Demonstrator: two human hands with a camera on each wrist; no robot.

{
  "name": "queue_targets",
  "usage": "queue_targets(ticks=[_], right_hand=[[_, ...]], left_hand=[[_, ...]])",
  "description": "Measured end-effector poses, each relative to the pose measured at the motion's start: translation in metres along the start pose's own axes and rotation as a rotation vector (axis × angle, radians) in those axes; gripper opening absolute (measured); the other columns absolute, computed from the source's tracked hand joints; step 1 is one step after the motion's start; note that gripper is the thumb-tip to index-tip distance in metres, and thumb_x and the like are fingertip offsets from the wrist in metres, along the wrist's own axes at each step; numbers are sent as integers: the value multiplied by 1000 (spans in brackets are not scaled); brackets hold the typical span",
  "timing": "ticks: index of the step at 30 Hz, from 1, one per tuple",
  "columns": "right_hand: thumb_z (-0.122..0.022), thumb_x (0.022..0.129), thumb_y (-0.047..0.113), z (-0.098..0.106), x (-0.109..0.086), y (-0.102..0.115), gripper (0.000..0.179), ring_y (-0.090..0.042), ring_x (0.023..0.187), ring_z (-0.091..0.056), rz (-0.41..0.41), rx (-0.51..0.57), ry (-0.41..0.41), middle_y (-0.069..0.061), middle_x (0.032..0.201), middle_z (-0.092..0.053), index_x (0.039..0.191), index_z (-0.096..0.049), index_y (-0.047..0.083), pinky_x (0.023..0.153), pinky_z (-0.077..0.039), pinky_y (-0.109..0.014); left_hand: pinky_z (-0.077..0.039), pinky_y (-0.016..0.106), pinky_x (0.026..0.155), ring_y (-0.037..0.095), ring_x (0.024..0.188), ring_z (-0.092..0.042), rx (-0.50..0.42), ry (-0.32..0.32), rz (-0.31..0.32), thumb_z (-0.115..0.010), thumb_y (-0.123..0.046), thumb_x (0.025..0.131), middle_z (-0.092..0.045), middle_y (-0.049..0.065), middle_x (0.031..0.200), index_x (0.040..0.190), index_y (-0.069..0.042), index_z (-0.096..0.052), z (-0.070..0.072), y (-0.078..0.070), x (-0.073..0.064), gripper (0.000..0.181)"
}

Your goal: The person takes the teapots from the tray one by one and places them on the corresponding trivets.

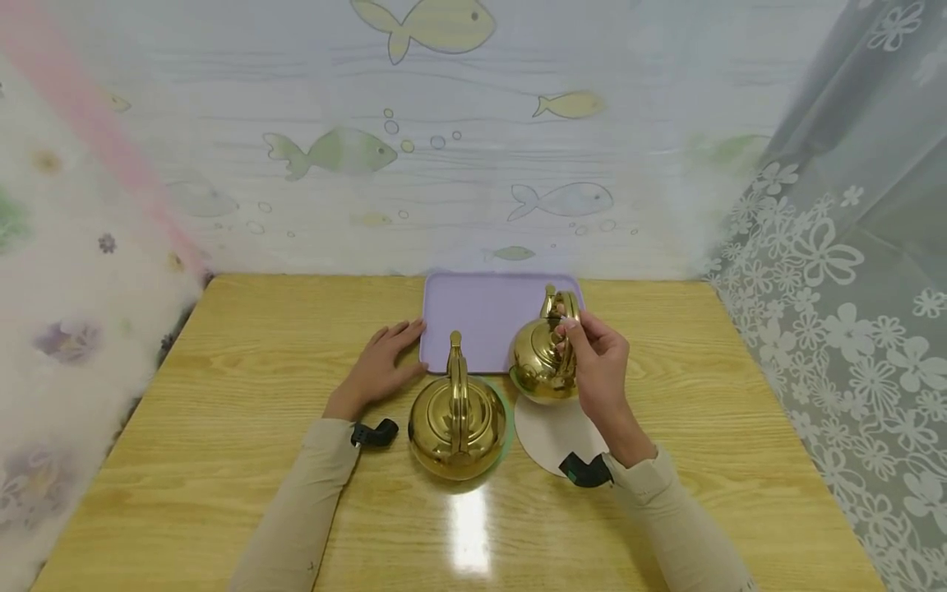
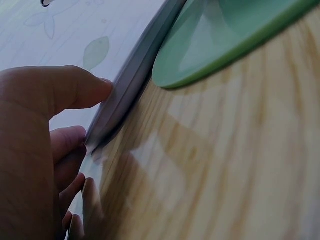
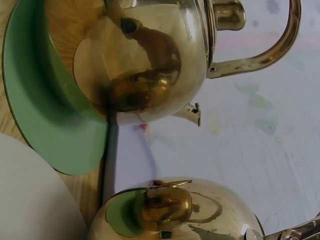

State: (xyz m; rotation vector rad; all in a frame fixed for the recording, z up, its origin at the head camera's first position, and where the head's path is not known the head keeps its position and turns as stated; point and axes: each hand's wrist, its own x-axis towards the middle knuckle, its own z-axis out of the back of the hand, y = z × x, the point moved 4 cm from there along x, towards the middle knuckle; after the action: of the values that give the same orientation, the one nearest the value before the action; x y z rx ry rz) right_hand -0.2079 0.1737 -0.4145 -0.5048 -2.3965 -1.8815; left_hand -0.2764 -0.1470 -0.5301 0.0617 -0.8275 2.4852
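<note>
My right hand grips the upright handle of a gold kettle over the front right part of a lilac tray. That kettle appears raised, its spout toward the back; the right wrist view shows only part of its body. My left hand lies at the tray's left side, fingers extended. In the left wrist view its thumb touches the tray's edge. Between my arms, a second gold kettle stands on a green round mat, untouched by either hand.
A pale round mat lies on the wooden table, right of the green one and below the held kettle. Behind the tray hangs a fish-print sheet. A lacy curtain borders the right side.
</note>
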Motion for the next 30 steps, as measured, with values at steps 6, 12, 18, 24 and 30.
queue_targets(ticks=[6, 12, 18, 24, 30], right_hand=[[-53, 101, -4, -1, -3, 2, 35, -11, 76, -65, -5, -1, 6, 3, 86, -73, 131, -55, -21, 66, -56, -17], [-54, 101, -3, -1, -8, 3, 35, -9, 74, -64, -11, -13, 6, 4, 87, -73, 131, -55, -22, 66, -56, -17], [-55, 102, -1, 0, -12, 4, 36, -9, 73, -64, -12, -11, 2, 4, 91, -75, 131, -55, -21, 66, -55, -17], [-55, 101, -2, 1, -17, 6, 35, -9, 73, -64, -4, 0, -1, 1, 89, -75, 130, -55, -23, 65, -56, -19], [-55, 101, -4, 1, -19, 7, 35, -9, 79, -66, 5, 29, 2, 3, 95, -76, 130, -54, -23, 65, -55, -17]], left_hand=[[-12, 53, 127, 37, 150, -33, 2, -3, -3, -66, -38, 94, -41, 12, 160, 156, -6, -41, 0, 0, 0, 74], [-10, 52, 128, 36, 151, -32, -4, 0, 2, -65, -39, 94, -40, 11, 161, 156, -7, -41, -1, 2, 1, 74], [-9, 51, 128, 35, 151, -31, -3, 6, 3, -65, -40, 95, -39, 10, 162, 156, -7, -39, -2, 3, 1, 74], [-9, 51, 128, 35, 151, -31, -2, 9, 5, -65, -39, 95, -39, 10, 161, 157, -7, -39, -3, 3, 1, 74], [-9, 51, 128, 35, 151, -31, -6, 2, 6, -66, -39, 94, -40, 10, 161, 156, -7, -40, -2, 3, 1, 75]])
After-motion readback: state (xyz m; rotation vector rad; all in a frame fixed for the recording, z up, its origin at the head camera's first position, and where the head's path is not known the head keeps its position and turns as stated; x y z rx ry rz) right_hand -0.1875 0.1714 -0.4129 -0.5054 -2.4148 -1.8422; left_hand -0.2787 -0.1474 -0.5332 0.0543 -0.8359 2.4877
